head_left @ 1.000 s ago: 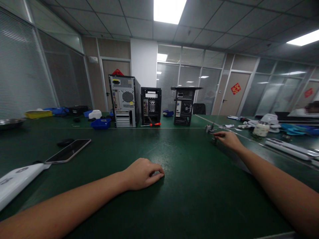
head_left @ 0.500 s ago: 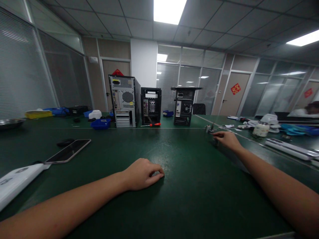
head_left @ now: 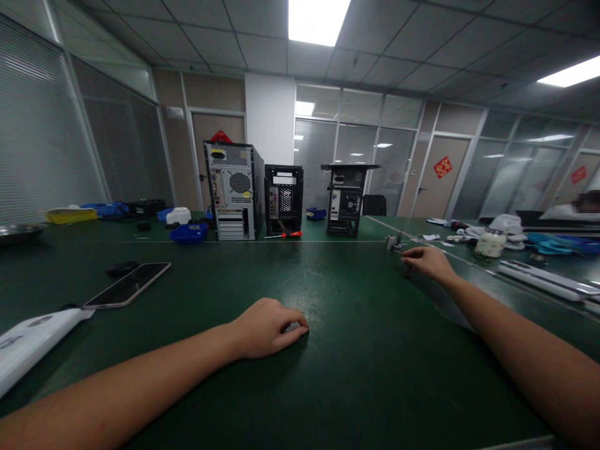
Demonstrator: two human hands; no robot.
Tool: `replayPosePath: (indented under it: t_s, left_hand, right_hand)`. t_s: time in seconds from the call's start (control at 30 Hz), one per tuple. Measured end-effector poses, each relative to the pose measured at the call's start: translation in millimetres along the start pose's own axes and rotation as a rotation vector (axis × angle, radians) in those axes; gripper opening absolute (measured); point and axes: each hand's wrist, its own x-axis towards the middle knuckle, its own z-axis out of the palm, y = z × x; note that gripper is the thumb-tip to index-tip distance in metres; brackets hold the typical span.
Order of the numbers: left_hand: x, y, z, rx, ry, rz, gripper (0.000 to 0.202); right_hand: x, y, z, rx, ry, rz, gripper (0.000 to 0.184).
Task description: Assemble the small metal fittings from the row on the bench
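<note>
From the head view, we see little change: our bare left hand (head_left: 268, 329) stays loosely curled on the glossy green tabletop (head_left: 356, 381), our right hand (head_left: 429, 262) pinched just beside small silvery metal parts (head_left: 397, 247); we cannot tell whether either grips anything. Work seems barely advanced.

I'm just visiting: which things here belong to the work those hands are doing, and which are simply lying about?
Likely part of the work:
right hand, its grip unclear
small metal parts beside it

Apparently just lying about, untouched:
smartphone
nearest blue bin
red-handled screwdriver
three computer towers
</note>
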Motion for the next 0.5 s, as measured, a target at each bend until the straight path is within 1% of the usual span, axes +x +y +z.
replayPosePath:
  t_s: [0.2, 0.3, 0.43, 0.5]
  left_hand:
    - [0.7, -1.0, 1.8, 0.002, 0.012, 0.01, 0.026]
    - [0.5, -1.0, 1.0, -0.009, 0.009, 0.012, 0.026]
    - [0.0, 0.3, -0.9, -0.022, 0.002, 0.013, 0.026]
    - [0.0, 1.0, -1.1, -0.016, 0.006, 0.018, 0.026]
  right_hand:
    - [-0.2, -0.2, -1.3, 0.06, -0.012, 0.039, 0.03]
    - [1.5, 0.8, -1.8, 0.081, -0.042, 0.036, 0.027]
    - [3.5, 4.3, -1.0, 0.081, -0.05, 0.047, 0.024]
    - [3.8, 7.0, 0.6, 0.062, -0.029, 0.012, 0.023]
